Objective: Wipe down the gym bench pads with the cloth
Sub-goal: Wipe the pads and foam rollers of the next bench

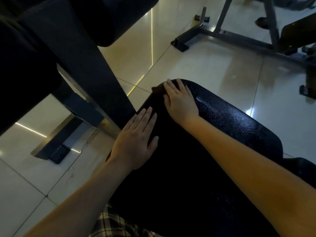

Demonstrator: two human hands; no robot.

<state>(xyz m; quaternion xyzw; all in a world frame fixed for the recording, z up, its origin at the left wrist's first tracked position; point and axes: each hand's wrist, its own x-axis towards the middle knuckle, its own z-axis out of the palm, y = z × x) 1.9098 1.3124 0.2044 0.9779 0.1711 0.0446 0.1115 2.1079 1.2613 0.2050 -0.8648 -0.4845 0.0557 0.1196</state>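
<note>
Where the dark frame post (89,69) met the bench pad (230,130), the left hand (136,142) was laid flat on the pad's left edge, fingers straight and nearly together, nothing held. Further right, a dark cloth (156,89) was pinned at the pad's far end under the right hand (179,103), fingers flat, slightly spread. Cloth judged soft, light, easily bunched; best kept under the palm. Pad judged firm, pebbled, slick.

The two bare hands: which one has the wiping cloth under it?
The right hand, farther along the black textured bench pad: a dark crumpled cloth peeks out beneath its fingers. The left hand lies flat on the bare pad.
</note>
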